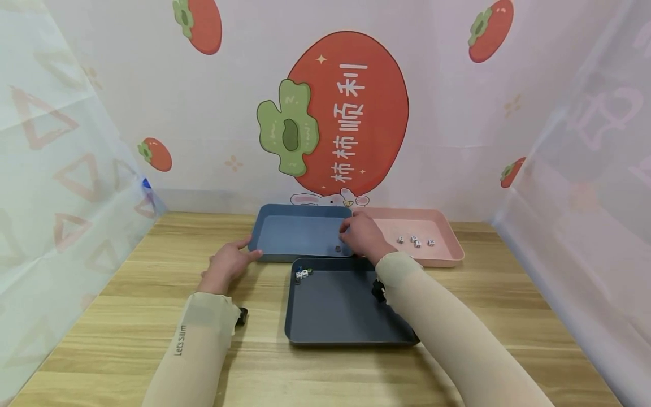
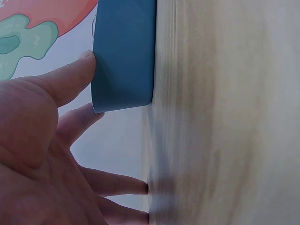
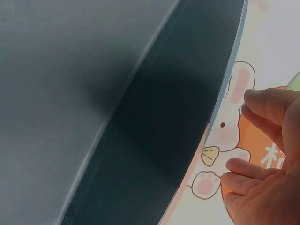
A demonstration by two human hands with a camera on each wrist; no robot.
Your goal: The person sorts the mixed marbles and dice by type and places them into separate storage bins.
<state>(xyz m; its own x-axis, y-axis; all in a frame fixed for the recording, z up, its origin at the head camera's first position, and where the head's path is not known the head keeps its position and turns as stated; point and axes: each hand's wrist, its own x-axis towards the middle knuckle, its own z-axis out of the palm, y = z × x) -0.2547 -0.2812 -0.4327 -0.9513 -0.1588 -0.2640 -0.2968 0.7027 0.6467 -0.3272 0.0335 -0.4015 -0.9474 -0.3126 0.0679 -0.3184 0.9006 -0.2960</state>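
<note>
My left hand (image 1: 230, 264) is at the near left corner of the blue tray (image 1: 300, 226). In the left wrist view its thumb and index finger touch the tray's rim (image 2: 124, 56), with the other fingers spread and two fingertips against the table. Over the blue tray's right end hovers my right hand (image 1: 363, 233), fingers bent and thumb close to the index finger; no object shows between them. A small dark die (image 1: 338, 249) is below those fingertips, in the blue tray. Several mixed dice (image 1: 302, 274) cluster in the far left corner of the dark grey tray (image 1: 351, 311).
To the right of the blue tray stands a pink tray (image 1: 450, 234) holding several white dice (image 1: 417, 242). The right forearm crosses the grey tray's right side. A wooden table (image 1: 264, 367) lies beneath, with a printed cloth backdrop (image 1: 437, 141) behind.
</note>
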